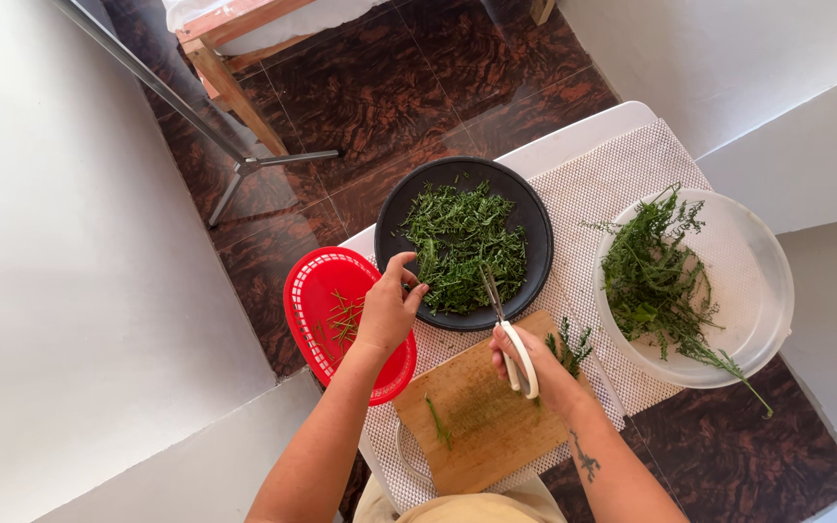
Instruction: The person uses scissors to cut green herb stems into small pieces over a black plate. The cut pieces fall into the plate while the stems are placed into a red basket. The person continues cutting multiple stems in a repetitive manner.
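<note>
Where the table's left edge overhangs the floor, we see a red basket with a few bare stems in it. Just right of it our left hand pinches, fingers together, the near left rim of a black plate heaped with cut green herbs. Our right hand is clamped around the white handles of scissors, blades reaching over the plate's near edge, above a wooden cutting board. Farthest right sits a white bowl of uncut herb sprigs.
</note>
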